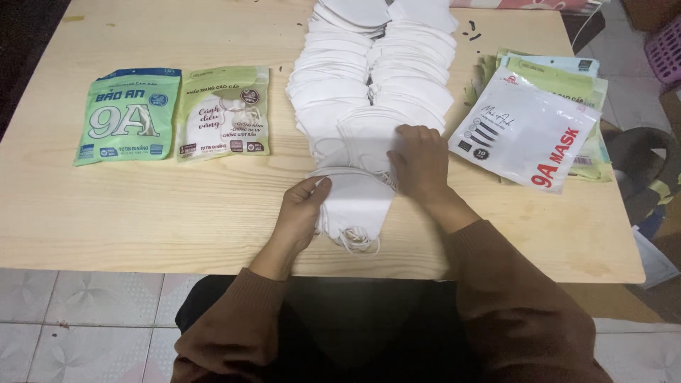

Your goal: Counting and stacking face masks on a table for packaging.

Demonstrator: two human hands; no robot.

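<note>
A small stack of white folded face masks [357, 206] lies near the front of the wooden table [177, 206], ear loops hanging toward me. My left hand [303, 209] pinches the stack's left edge. My right hand [418, 159] rests fingers-down on the top right of that stack, where it meets the near end of two long overlapping rows of white masks [376, 71] running to the table's far edge.
Two filled green mask packets [128, 115] [223, 112] lie side by side at the left. A pile of flat pouches, white one on top [525, 128], sits at the right. A purple basket [667, 46] stands on the floor beyond the right edge.
</note>
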